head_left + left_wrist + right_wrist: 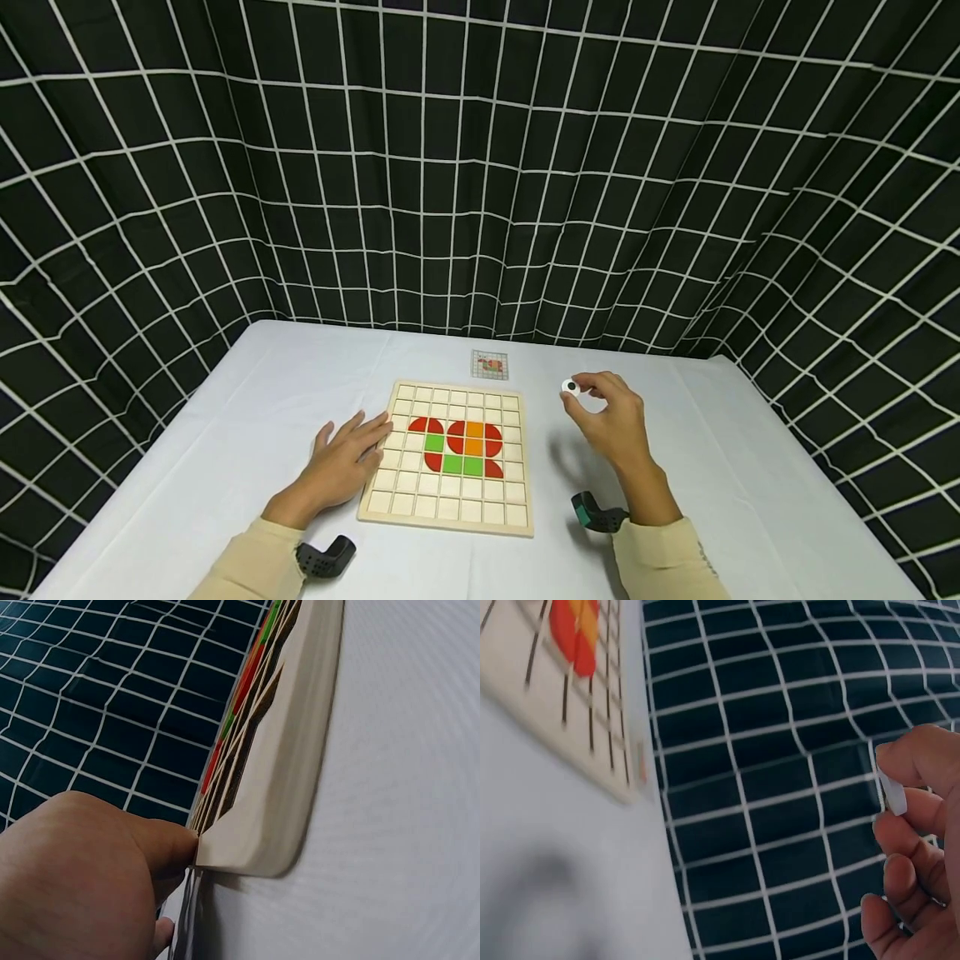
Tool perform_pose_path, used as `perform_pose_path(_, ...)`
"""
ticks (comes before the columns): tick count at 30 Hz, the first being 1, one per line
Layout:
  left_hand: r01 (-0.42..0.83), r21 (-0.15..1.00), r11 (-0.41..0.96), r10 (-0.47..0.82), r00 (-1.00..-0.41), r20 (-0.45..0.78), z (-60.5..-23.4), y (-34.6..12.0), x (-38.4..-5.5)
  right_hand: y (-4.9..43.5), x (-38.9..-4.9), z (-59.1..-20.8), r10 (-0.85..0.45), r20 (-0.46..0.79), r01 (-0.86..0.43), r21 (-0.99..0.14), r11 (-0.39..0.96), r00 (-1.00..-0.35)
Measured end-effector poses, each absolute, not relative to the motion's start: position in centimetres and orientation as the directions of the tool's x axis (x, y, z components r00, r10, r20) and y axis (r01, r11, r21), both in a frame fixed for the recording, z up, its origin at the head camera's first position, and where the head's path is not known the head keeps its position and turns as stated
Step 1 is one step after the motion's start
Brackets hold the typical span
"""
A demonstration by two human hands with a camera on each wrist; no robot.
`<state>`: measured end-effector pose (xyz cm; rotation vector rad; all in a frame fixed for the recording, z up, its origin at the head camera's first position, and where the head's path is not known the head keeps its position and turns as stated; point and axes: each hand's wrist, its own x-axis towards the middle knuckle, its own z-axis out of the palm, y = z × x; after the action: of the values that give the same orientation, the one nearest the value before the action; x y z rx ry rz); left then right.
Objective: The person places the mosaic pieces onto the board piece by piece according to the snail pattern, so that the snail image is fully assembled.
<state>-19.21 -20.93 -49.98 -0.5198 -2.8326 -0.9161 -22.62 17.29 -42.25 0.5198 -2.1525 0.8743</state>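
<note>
My right hand (618,421) is raised over the table to the right of the board. Between thumb and fingertips it pinches a small white disc with a black dot (571,387); in the right wrist view the white disc (892,793) appears edge-on. The wooden grid board (442,527) lies flat, with red, green and orange pieces (472,446) set in its middle squares. At the board's left edge rests my left hand (341,462), fingers extended and fingertips touching the rim. The left wrist view shows the thumb (169,844) against the board's side.
A small picture card (490,365) with a coloured figure on a grid lies behind the board. White cloth covers the table (757,467). Black curtains with white grid lines (450,167) stand around the back and sides.
</note>
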Motion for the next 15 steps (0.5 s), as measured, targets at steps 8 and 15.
perform_pose_path(8, 0.359, 0.541, 0.761, 0.283, -0.933, 0.221, -50.1, -21.0, -19.2, 14.0, -22.8, -41.5, -0.11, 0.769, -0.633, -0.426, 0.646, -0.63)
perform_pose_path(15, 0.359, 0.535, 0.765, 0.281, -0.933, 0.224, -50.1, -21.0, -19.2, 11.0, -22.9, -41.2, -0.119, 0.765, -0.657, -0.449, 0.606, -0.633)
